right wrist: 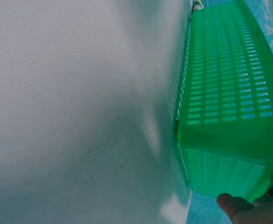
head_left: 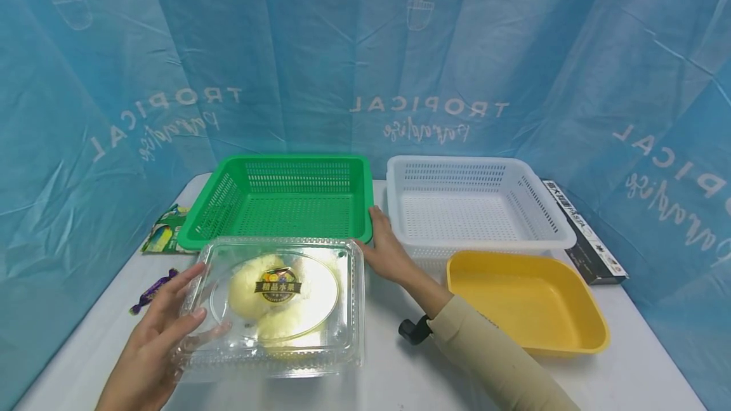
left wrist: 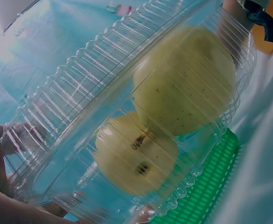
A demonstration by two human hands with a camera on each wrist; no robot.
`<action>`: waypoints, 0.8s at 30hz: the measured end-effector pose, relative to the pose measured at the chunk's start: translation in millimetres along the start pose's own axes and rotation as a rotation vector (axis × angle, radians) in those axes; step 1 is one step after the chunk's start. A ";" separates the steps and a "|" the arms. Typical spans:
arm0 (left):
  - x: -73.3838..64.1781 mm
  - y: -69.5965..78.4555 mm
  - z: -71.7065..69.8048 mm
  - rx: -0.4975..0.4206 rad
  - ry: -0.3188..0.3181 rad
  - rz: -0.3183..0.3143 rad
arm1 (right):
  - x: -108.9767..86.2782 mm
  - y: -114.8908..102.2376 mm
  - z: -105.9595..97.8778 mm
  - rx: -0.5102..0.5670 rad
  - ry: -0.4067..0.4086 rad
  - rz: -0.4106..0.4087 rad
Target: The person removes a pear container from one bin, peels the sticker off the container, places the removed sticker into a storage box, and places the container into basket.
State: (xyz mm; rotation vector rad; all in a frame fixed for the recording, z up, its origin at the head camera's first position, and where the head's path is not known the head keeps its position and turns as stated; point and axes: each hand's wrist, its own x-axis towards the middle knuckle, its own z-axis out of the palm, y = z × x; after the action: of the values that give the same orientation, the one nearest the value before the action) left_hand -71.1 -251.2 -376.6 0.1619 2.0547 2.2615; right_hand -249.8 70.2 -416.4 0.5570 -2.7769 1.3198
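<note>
A clear plastic fruit box [head_left: 348, 309] with a fruit label on its lid hangs tilted above the table, in front of the green basket. Inside are two pale yellow-green round fruits [left wrist: 185, 79], one showing its stem. My left hand [head_left: 154, 335] holds the box by its left side, thumb over the lid and some fingers seen through the plastic underneath. At the green basket [head_left: 299, 226], my right hand [head_left: 391, 252] grips the near right corner. The right wrist view shows the thumb [right wrist: 232, 205] against the basket wall, with the other fingers partly out of frame.
A white basket [head_left: 485, 245] stands right of the green one, with a yellow tray [head_left: 525, 303] in front of it. Beyond them lies a black pasta box [head_left: 588, 240]. At the left are a green packet [head_left: 162, 233] and a purple-wrapped candy [head_left: 153, 289]. Blue curtains surround the table.
</note>
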 end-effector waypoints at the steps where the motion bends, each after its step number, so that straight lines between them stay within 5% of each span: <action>1: -1.4 -2.1 0.2 0.006 0.002 0.003 | -0.2 -0.3 -0.1 0.004 -0.002 -0.003; 7: -6.5 -12.8 2.5 0.027 0.000 0.003 | -2.0 -0.5 -0.8 0.016 -0.012 -0.030; 12: -9.2 -18.1 2.5 0.017 0.017 -0.060 | -2.5 -0.4 -0.9 0.018 -0.013 -0.025; 19: -9.1 -31.4 3.1 0.157 0.063 -0.095 | -2.7 -0.9 -0.6 0.033 -0.013 -0.004; 24: -8.6 -40.2 4.5 0.146 0.088 -0.107 | -3.1 -1.6 -0.8 0.034 -0.013 0.001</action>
State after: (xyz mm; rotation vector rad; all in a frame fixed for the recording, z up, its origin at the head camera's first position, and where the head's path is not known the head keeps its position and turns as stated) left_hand -62.3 -244.0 -416.3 -0.0382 2.2148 2.0937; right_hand -246.5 70.8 -415.2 0.5678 -2.7701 1.3712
